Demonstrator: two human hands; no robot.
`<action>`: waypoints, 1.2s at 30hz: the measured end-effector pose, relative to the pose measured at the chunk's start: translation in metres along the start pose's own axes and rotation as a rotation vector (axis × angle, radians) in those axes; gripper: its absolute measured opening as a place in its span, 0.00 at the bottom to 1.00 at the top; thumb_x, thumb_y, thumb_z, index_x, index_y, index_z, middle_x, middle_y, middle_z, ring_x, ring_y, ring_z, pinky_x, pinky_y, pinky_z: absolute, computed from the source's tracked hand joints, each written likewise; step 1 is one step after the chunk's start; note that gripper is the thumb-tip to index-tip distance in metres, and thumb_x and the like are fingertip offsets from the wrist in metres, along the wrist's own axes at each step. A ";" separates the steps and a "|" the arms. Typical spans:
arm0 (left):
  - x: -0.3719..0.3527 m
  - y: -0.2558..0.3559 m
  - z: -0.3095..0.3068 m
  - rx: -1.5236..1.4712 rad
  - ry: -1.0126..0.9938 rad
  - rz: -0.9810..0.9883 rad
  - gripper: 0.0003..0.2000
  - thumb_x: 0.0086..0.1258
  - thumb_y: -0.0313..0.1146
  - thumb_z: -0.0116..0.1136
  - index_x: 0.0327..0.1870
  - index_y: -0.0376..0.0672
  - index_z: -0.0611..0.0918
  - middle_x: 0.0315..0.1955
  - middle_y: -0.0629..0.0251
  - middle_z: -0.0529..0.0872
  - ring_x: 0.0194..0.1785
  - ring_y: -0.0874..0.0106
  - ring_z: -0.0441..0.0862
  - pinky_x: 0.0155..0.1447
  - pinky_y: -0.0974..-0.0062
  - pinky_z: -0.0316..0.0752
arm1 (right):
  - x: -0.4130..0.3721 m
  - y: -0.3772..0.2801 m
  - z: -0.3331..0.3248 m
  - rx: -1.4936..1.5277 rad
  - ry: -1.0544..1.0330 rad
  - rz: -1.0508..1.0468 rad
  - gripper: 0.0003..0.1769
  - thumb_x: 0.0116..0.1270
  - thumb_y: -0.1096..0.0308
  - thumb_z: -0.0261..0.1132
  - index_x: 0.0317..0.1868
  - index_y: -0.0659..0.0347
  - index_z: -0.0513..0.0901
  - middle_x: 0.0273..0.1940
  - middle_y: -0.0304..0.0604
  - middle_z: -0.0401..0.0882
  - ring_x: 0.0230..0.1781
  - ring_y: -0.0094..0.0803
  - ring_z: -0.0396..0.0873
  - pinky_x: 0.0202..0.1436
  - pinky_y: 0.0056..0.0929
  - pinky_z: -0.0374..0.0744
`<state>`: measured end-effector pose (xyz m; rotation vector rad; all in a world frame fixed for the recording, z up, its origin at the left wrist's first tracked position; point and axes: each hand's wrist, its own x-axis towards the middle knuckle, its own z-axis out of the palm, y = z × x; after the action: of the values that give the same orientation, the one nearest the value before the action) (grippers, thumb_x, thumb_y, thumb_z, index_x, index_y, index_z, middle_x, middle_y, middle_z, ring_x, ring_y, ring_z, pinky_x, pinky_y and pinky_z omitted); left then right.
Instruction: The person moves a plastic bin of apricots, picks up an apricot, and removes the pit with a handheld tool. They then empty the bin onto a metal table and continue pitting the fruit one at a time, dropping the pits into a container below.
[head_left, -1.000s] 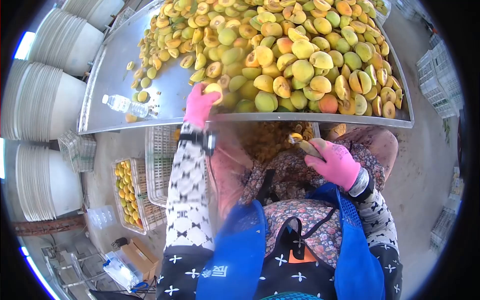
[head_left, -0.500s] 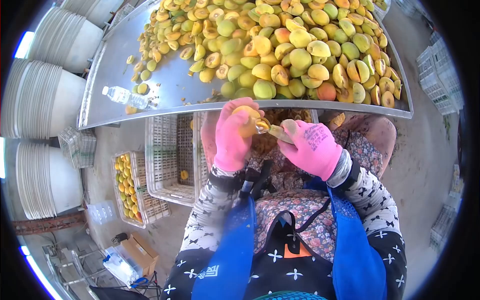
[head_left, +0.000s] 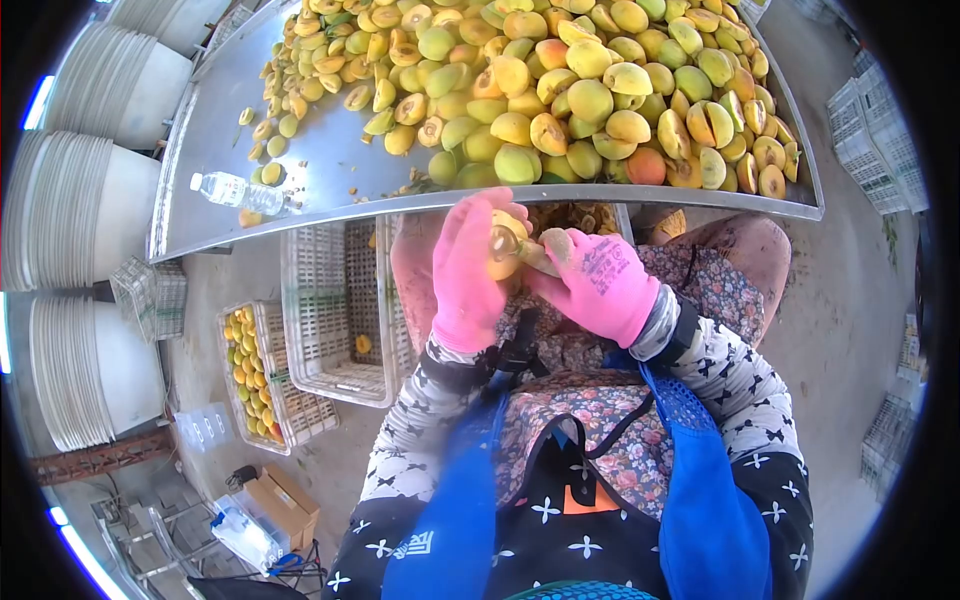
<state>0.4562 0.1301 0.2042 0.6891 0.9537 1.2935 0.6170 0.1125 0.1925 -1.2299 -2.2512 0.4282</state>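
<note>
Head view: gripping a cut fruit (head_left: 503,245) in the left hand (head_left: 468,275), with its brown centre showing, just beside the near rim of the desk (head_left: 740,203), over the lap. Closing the fingers of the right hand (head_left: 605,285) around a slim tool (head_left: 541,259) and pointing its tip at the fruit's cut face. Wearing pink gloves on both hands. Hiding part of the tool's tip behind fruit and fingers, so not showing clearly whether it is touching.

Beyond the hands, heaping whole and halved fruits in a large pile (head_left: 590,100) on the metal desk, and thinning out toward the left. Lying on its side near the desk's left end, a clear bottle (head_left: 238,193). Standing on the floor at the left, a large crate (head_left: 345,382) holding one small yellow piece, beside a smaller crate (head_left: 287,425) filling with fruits. Farther left, standing in stacks, white tubs (head_left: 75,370).
</note>
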 end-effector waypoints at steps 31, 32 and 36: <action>0.017 -0.017 -0.042 -0.352 -0.223 0.032 0.14 0.70 0.26 0.56 0.56 0.46 0.78 0.60 0.52 0.77 0.63 0.54 0.74 0.67 0.50 0.70 | 0.004 -0.010 -0.001 1.127 0.047 0.734 0.23 0.62 0.62 0.71 0.54 0.62 0.78 0.33 0.45 0.81 0.29 0.31 0.78 0.36 0.32 0.77; 0.012 -0.015 -0.031 -0.350 -0.213 0.012 0.17 0.70 0.27 0.55 0.60 0.42 0.74 0.58 0.52 0.77 0.61 0.56 0.76 0.65 0.53 0.72 | 0.002 -0.012 0.003 1.298 0.095 0.759 0.23 0.62 0.62 0.71 0.55 0.62 0.78 0.32 0.44 0.81 0.29 0.28 0.77 0.36 0.30 0.77; -0.001 0.003 -0.007 -0.211 -0.197 -0.111 0.27 0.68 0.26 0.57 0.69 0.38 0.67 0.56 0.53 0.77 0.57 0.59 0.77 0.61 0.59 0.74 | 0.013 0.016 0.002 1.022 -0.044 0.593 0.26 0.60 0.65 0.71 0.58 0.62 0.77 0.35 0.47 0.83 0.34 0.32 0.82 0.37 0.31 0.79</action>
<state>0.4490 0.1294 0.2039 0.5790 0.6750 1.1847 0.6203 0.1318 0.1866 -1.2244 -1.2626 1.5774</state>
